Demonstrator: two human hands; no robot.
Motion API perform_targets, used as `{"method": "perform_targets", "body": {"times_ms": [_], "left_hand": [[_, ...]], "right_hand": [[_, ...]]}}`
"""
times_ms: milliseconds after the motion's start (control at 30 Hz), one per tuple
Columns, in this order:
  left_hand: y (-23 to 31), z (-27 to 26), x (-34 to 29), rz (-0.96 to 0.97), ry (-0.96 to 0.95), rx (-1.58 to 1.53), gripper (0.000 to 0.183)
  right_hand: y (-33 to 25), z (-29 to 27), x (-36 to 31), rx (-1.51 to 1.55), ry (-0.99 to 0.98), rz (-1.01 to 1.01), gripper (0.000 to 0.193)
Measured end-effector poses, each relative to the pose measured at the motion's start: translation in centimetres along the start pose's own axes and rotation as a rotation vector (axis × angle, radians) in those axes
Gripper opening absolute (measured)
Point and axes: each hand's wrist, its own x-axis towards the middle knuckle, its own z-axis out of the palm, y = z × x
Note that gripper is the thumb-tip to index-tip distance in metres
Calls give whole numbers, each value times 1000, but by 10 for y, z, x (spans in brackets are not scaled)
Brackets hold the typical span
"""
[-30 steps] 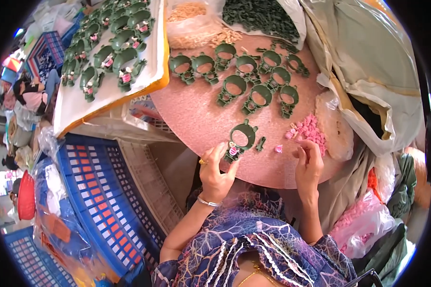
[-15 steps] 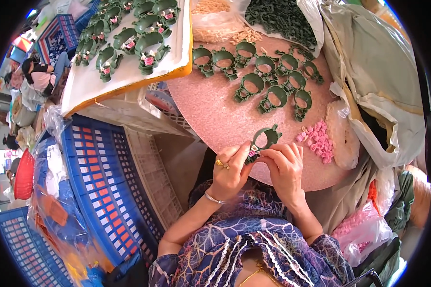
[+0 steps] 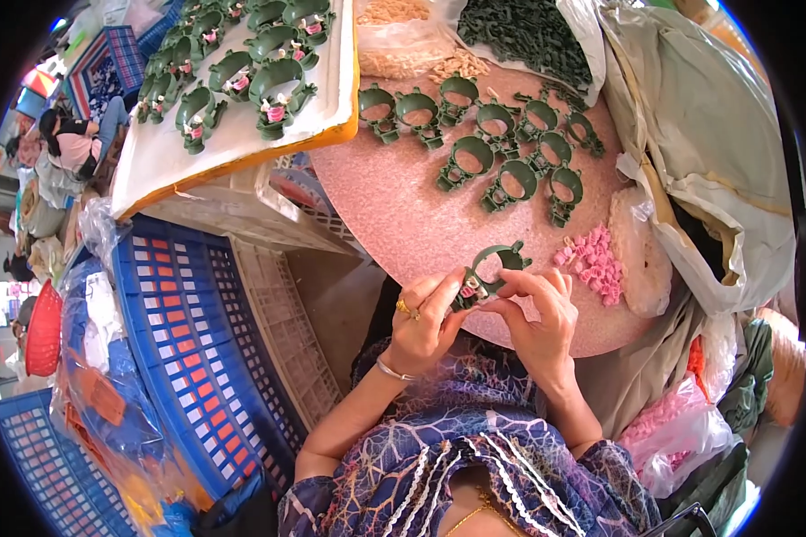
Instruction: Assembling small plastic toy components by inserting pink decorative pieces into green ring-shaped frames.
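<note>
Over the near edge of the round pink table I hold a dark green plastic ring-shaped piece with a small pink-and-white figure on its lower end. My left hand, wearing a gold ring and a bracelet, pinches that lower end between thumb and fingers. The fingers of my right hand are bent against the piece from the other side, thumb and index close together; whatever small part may be between them is hidden. Several similar green ring pieces without pink lie farther out on the table.
A pile of small pink parts lies right of my hands. Finished-looking green pieces with pink figures stand on a white tray at upper left. A sack of dark green parts and pale parts sit behind. Blue crates stand left.
The green piece has tilted to the right and sits slightly lower in my hands. My right fingers have shifted a little along it; my left hand keeps its pinch.
</note>
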Motion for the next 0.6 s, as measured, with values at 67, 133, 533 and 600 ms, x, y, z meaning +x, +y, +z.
{"method": "perform_targets", "body": {"times_ms": [67, 133, 533, 600], "left_hand": [[2, 2, 0, 33, 14, -2, 55], [2, 3, 0, 64, 29, -1, 55], [13, 10, -12, -575, 117, -193, 61], [12, 12, -15, -490, 144, -126, 61]], "right_hand": [[0, 1, 0, 10, 25, -2, 40], [-3, -1, 2, -58, -23, -68, 38], [-6, 9, -12, -105, 265, -130, 40], [-9, 14, -11, -93, 251, -82, 41]]}}
